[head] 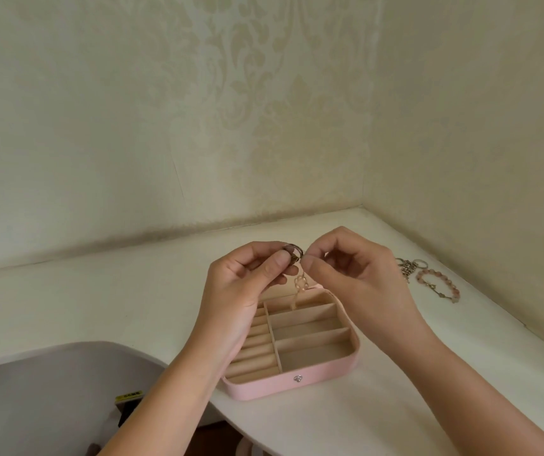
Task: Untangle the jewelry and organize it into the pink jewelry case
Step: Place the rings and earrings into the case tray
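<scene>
The pink jewelry case (316,376) lies open on the white table, showing beige ring rolls on its left and several bare compartments on its right. Above its far edge both my hands hold a small tangle of jewelry (294,253). My left hand (247,284) pinches dark rings at the top of the tangle between thumb and fingers. My right hand (356,274) pinches it from the right side. A short pale beaded piece (299,284) dangles from the tangle over the case's back compartment.
A pink beaded bracelet (438,284) and a silver chain piece with rings (409,266) lie at the right near the wall corner. The table's curved front edge (178,363) runs beside a grey rounded surface (50,390) at lower left.
</scene>
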Tool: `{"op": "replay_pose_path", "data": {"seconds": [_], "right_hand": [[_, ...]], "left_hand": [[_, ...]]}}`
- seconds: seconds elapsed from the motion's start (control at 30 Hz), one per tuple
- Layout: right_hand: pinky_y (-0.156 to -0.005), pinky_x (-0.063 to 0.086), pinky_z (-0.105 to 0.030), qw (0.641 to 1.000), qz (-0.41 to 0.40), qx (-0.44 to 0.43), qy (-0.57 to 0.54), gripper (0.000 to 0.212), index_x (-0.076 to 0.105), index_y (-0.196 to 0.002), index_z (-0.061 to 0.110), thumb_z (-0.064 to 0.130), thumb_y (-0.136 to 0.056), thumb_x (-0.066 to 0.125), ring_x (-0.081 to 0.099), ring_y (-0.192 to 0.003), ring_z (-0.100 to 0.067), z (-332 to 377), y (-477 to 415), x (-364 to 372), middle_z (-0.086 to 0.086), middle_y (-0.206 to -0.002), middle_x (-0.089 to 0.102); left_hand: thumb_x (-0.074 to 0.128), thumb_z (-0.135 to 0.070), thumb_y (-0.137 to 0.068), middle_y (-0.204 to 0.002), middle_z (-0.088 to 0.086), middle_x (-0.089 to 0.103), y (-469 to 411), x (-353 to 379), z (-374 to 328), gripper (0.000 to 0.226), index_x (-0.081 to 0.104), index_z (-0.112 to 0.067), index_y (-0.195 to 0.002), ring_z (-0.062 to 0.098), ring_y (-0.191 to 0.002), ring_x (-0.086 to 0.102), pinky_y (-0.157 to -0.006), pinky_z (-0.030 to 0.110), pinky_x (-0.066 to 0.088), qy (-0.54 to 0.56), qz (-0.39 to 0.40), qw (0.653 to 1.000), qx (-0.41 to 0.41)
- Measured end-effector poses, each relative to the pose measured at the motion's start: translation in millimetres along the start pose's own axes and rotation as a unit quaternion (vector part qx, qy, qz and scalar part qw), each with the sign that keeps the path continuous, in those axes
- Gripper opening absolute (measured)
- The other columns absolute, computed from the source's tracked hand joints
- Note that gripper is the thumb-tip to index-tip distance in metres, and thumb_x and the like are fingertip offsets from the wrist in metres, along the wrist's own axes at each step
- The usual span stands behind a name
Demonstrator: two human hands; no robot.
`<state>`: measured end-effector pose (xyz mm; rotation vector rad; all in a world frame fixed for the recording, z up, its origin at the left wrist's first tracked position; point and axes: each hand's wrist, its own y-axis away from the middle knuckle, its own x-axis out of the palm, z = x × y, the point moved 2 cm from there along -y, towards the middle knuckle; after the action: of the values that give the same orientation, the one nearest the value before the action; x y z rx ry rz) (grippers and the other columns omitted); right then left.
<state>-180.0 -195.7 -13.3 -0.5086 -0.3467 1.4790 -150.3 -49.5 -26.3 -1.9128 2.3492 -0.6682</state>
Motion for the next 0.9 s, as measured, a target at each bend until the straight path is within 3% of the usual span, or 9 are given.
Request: {"op": "replay_pose_path", "data": {"seconds": [0.17, 0.3, 0.37, 0.47, 0.57, 0.67, 0.77, 0.83, 0.9], "right_hand": [[-0.056, 0.037, -0.023, 0.984, -0.024, 0.111, -0.140, 0.019, 0.063, -0.069, 0.013, 0.006, -0.087, 0.062, 0.039, -0.054, -0.012, -8, -4, 0, 0.001, -0.057, 0.047], [-0.047, 0.038, -0.017, 0.898, -0.115, 0.204, -0.372, 0.025, 0.057, -0.065, 0.008, 0.000, -0.088, 0.051, 0.044, -0.051, -0.008, -22, -12, 0, -0.004, -0.066, 0.049], [-0.054, 0.041, -0.019, 0.877, -0.149, 0.213, -0.404, 0.026, 0.057, -0.064, 0.010, 0.003, -0.088, 0.051, 0.050, -0.055, -0.009, -26, -15, -6, -0.003, -0.068, 0.054], [-0.070, 0.042, -0.024, 0.888, -0.130, 0.218, -0.384, 0.024, 0.053, -0.068, 0.012, 0.009, -0.091, 0.048, 0.057, -0.069, -0.015, -24, -17, -12, -0.003, -0.067, 0.061], [-0.074, 0.048, -0.029, 0.901, -0.086, 0.226, -0.361, 0.028, 0.051, -0.065, 0.010, 0.006, -0.092, 0.047, 0.057, -0.064, -0.019, -24, -16, -10, -0.004, -0.059, 0.053], [-0.061, 0.050, -0.027, 0.956, -0.066, 0.199, -0.203, 0.022, 0.048, -0.070, 0.007, 0.001, -0.092, 0.047, 0.044, -0.048, -0.015, -25, -14, -8, -0.001, -0.058, 0.046], [-0.044, 0.035, -0.021, 0.975, -0.049, 0.197, -0.086, 0.019, 0.048, -0.073, 0.009, 0.002, -0.091, 0.047, 0.030, -0.044, -0.011, -30, -13, -9, -0.002, -0.061, 0.044], [-0.048, 0.030, -0.023, 0.982, -0.033, 0.187, -0.004, 0.020, 0.051, -0.071, 0.011, 0.004, -0.090, 0.049, 0.031, -0.046, -0.010, -33, -13, -9, 0.002, -0.059, 0.048], [-0.049, 0.031, -0.020, 0.986, -0.006, 0.158, 0.060, 0.019, 0.055, -0.071, 0.011, 0.005, -0.088, 0.052, 0.034, -0.045, -0.007, -34, -11, -5, 0.007, -0.058, 0.058]], "left_hand": [[0.073, -0.019, -0.069, -0.079, 0.002, 0.072, 6, 5, 0, 0.008, 0.077, -0.021, -0.075, 0.016, -0.071, 0.068, -0.066, 0.021, 0.052, 0.009, 0.004, 1.000, 0.002], [0.068, -0.016, -0.072, -0.077, 0.002, 0.073, 13, 15, 5, 0.007, 0.074, -0.017, -0.076, 0.015, -0.073, 0.070, -0.069, 0.022, 0.054, -0.014, -0.009, 1.000, 0.023], [0.068, -0.016, -0.073, -0.081, 0.005, 0.074, 13, 13, 5, 0.008, 0.074, -0.015, -0.078, 0.017, -0.076, 0.071, -0.068, 0.021, 0.054, -0.022, -0.022, 0.999, 0.013], [0.068, -0.014, -0.074, -0.081, 0.008, 0.074, 7, -8, 2, 0.015, 0.073, -0.007, -0.085, 0.017, -0.075, 0.070, -0.064, 0.021, 0.054, -0.065, -0.039, 0.996, -0.049], [0.069, -0.006, -0.081, -0.073, 0.008, 0.073, 2, -33, -4, 0.007, 0.074, -0.007, -0.085, 0.013, -0.066, 0.067, -0.059, 0.018, 0.053, -0.214, 0.004, 0.970, -0.111], [0.073, -0.010, -0.081, -0.061, 0.001, 0.069, 1, -56, -6, 0.013, 0.078, -0.022, -0.077, 0.005, -0.056, 0.060, -0.053, 0.014, 0.046, -0.383, 0.044, 0.915, -0.121], [0.075, -0.017, -0.080, -0.059, -0.003, 0.069, 5, -71, -4, 0.020, 0.077, -0.034, -0.070, 0.002, -0.054, 0.057, -0.052, 0.014, 0.043, -0.469, 0.045, 0.874, -0.118], [0.072, -0.014, -0.083, -0.062, -0.001, 0.070, 9, -71, -4, 0.015, 0.076, -0.026, -0.075, 0.002, -0.054, 0.060, -0.053, 0.015, 0.047, -0.449, 0.033, 0.884, -0.127], [0.067, -0.006, -0.086, -0.073, 0.009, 0.073, 11, -66, -5, 0.007, 0.073, -0.008, -0.084, 0.008, -0.061, 0.068, -0.055, 0.017, 0.053, -0.354, 0.021, 0.922, -0.153]]}}
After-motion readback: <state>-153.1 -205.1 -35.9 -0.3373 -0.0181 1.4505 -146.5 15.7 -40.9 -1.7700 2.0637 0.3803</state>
